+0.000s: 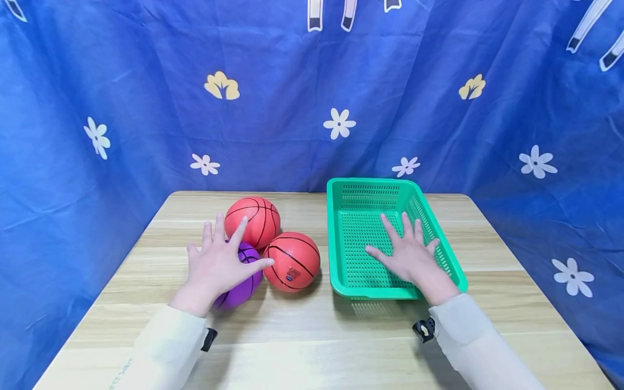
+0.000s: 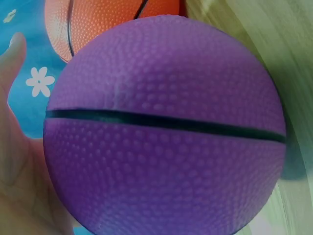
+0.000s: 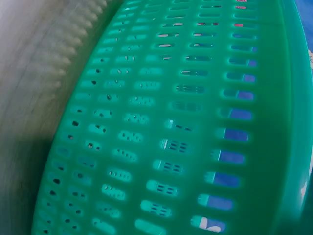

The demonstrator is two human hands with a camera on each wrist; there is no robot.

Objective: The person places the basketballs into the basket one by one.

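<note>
My left hand is spread over a purple ball with black lines, covering much of it in the head view. In the left wrist view, the purple ball fills most of the picture, with part of the hand along the left edge. Just beyond and to the right are two orange-red basketballs, a rear one and a front one. My right hand, fingers fanned out, is over the green plastic basket and holds nothing. The basket's slotted wall fills the right wrist view.
Everything stands on a light wood-grain table. A blue curtain with white flowers hangs behind the table and along both sides. Dark straps show at both wrists, beside white sleeves.
</note>
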